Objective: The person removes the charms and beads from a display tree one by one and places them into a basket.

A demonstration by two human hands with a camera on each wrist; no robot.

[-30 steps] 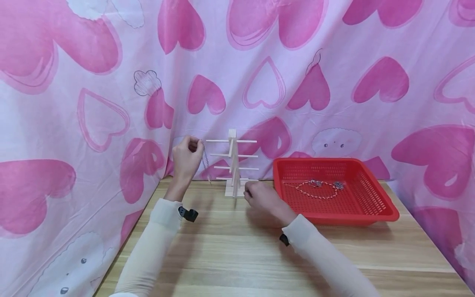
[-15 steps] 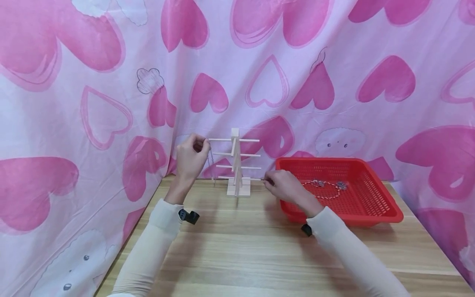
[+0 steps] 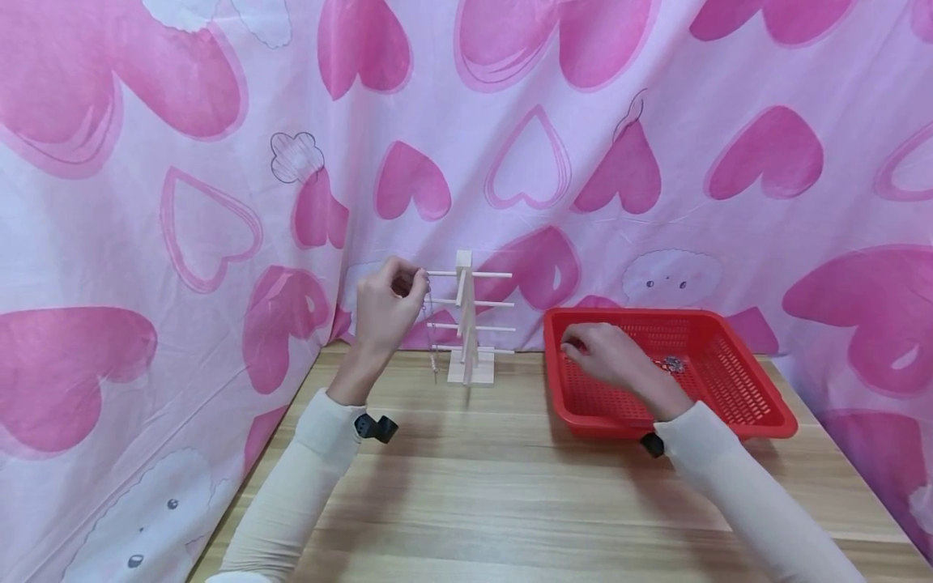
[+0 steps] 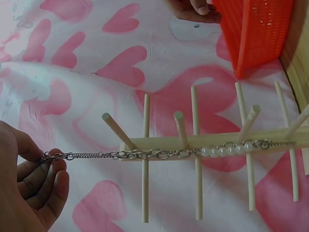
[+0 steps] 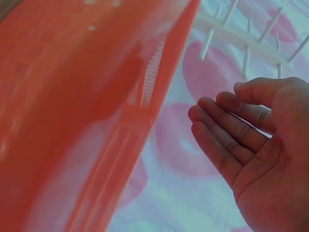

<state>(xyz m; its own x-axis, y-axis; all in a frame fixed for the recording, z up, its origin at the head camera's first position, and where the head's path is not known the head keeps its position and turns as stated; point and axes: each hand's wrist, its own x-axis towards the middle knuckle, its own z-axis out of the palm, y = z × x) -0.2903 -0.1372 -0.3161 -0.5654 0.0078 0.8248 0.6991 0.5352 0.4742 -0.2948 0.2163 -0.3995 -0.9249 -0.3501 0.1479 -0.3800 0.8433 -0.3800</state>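
In the head view my left hand pinches the top of a silver chain necklace with pearl beads. It hangs straight down just left of the wooden peg rack, by the tip of the top left peg. The left wrist view shows the chain links and a row of white pearls in front of the rack; whether a loop is round a peg I cannot tell. My right hand is over the left part of the red basket. In the right wrist view its fingers are loosely bent and hold nothing.
Inside the basket lies a silvery piece of jewellery; the beaded necklace there is mostly hidden by my right hand. A heart-patterned curtain rises behind and beside the wooden table.
My right hand has moved right, from beside the rack's base to over the basket. My left hand has shifted slightly right with the necklace, closer to the top left peg.
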